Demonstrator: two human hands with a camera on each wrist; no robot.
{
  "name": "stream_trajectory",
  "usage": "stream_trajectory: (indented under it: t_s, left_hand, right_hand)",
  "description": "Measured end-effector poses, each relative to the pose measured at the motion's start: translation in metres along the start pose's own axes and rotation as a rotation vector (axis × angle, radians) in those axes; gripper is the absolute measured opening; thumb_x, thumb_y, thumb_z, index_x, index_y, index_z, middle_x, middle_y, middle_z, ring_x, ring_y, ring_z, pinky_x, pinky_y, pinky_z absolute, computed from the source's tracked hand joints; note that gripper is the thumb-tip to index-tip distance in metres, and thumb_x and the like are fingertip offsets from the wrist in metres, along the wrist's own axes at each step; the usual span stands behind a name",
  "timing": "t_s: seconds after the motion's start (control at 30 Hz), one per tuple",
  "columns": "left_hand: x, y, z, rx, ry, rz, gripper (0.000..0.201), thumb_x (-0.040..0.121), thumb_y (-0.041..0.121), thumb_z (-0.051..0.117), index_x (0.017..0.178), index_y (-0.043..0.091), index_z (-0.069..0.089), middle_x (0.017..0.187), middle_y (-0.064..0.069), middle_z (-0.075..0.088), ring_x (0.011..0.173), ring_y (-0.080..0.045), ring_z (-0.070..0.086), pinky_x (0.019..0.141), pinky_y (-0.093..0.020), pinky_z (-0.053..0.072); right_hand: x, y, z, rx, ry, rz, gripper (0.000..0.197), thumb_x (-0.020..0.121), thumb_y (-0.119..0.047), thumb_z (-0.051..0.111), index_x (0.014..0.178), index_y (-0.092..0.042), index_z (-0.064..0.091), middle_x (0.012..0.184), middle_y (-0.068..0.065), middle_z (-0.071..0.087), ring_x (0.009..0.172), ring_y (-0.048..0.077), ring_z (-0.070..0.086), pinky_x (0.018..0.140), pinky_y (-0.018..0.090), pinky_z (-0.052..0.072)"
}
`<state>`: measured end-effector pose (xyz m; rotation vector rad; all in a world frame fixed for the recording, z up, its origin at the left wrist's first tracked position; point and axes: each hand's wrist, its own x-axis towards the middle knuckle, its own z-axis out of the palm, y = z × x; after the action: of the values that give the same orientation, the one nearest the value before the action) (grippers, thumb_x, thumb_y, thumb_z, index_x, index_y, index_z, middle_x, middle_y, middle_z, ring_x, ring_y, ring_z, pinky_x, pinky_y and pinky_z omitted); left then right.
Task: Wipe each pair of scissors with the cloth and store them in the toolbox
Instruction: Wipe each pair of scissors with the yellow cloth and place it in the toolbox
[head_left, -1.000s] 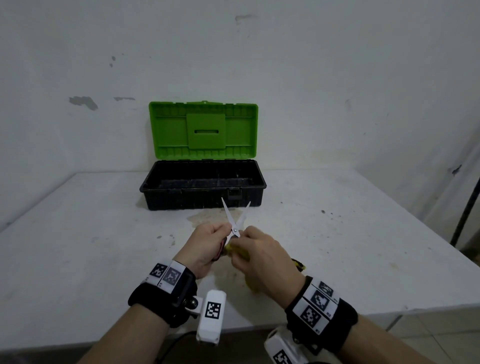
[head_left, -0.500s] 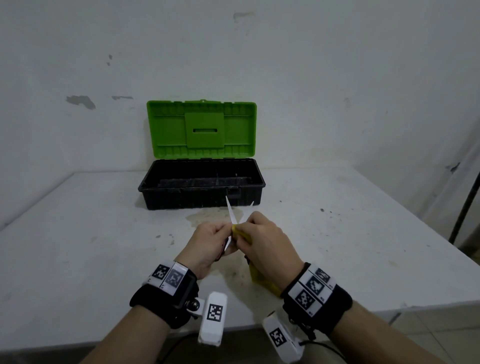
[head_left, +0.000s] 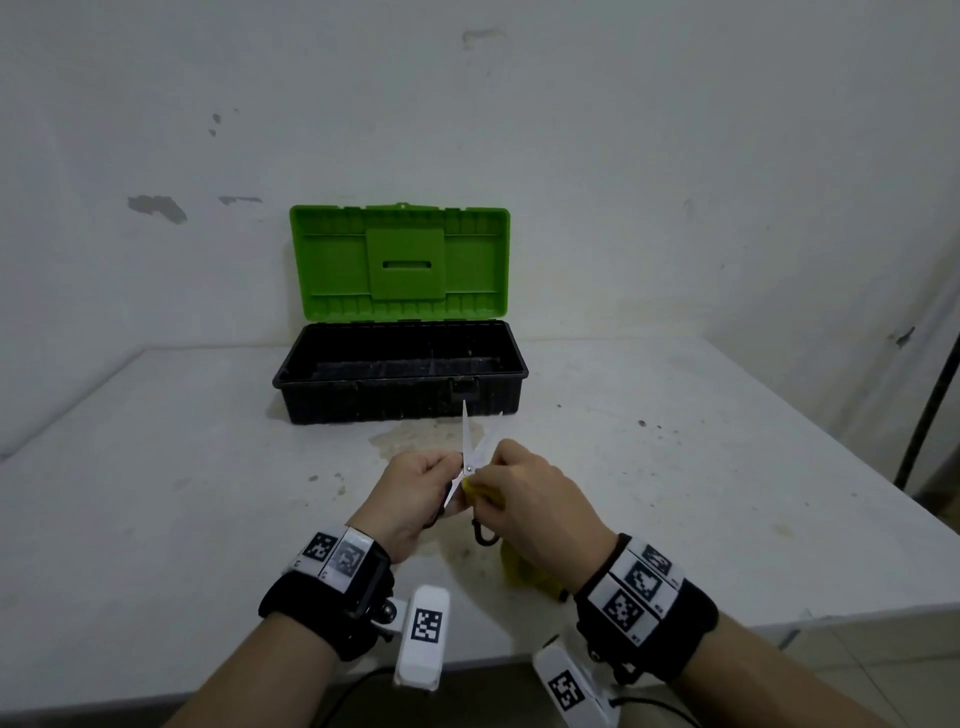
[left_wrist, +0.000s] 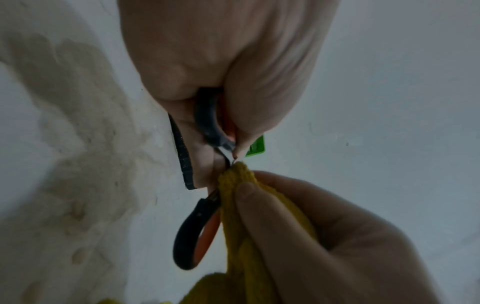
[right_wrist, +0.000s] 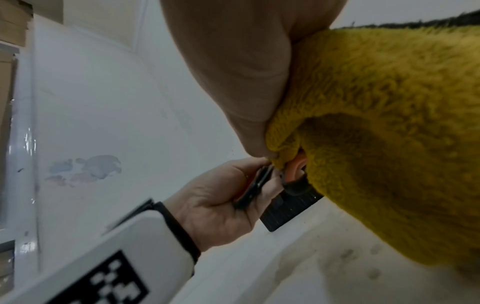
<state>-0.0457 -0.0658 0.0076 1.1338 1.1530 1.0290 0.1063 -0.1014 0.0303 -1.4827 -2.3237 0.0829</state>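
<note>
While the head view keeps both hands low at centre frame, I've got the left hand just left of middle, fingers curled round one black handle loop of the scissors. From up here the two pale blades fan open in a narrow V, tips pointing up toward the front wall of the toolbox, which sits at upper centre on the white table with its green lid standing up. Moving right, my right hand touches the scissors at the pivot, and only a sliver of yellow cloth peeks out.

Over to the left wrist view: it shows what the head camera hides, the second, orange-lined handle loop hanging free at lower centre, and the thumb pinching the cloth against the steel just below the left hand's grip. The right wrist view is mostly cloth at right, bunched in the pinching fingers.
</note>
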Motion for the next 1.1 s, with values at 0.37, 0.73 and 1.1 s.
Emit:
stream_trajectory:
  t_s: [0.37, 0.73, 1.1]
  left_hand:
    - [0.019, 0.001, -0.004, -0.099, 0.037, -0.003, 0.028, 0.105, 0.010, 0.047, 0.105, -0.008, 0.068, 0.099, -0.019, 0.077, 0.088, -0.027, 0.076, 0.086, -0.035, 0.061]
    - [0.022, -0.005, 0.013, -0.077, 0.097, 0.010, 0.029, 0.105, 0.011, 0.047, 0.098, -0.004, 0.071, 0.094, -0.015, 0.078, 0.088, -0.025, 0.076, 0.088, -0.036, 0.060]
    - [0.028, 0.006, 0.013, -0.163, 0.087, 0.069, 0.032, 0.105, 0.013, 0.048, 0.092, 0.000, 0.074, 0.098, -0.019, 0.077, 0.097, -0.029, 0.075, 0.090, -0.036, 0.059]
  right_hand:
    - [0.013, 0.072, -0.053, 0.145, 0.042, 0.261, 0.018, 0.086, -0.039, 0.069, 0.096, -0.025, 0.077, 0.090, -0.008, 0.061, 0.084, 0.010, 0.055, 0.073, 0.021, 0.042]
    - [0.075, 0.171, -0.008, 0.089, 0.008, 0.546, 0.029, 0.089, -0.035, 0.062, 0.113, -0.020, 0.069, 0.117, 0.002, 0.066, 0.102, 0.024, 0.063, 0.087, 0.037, 0.052]
    - [0.016, 0.053, 0.001, 0.604, -0.091, 0.394, 0.044, 0.091, -0.061, 0.052, 0.102, -0.022, 0.069, 0.092, -0.004, 0.073, 0.079, 0.013, 0.071, 0.076, 0.033, 0.055]
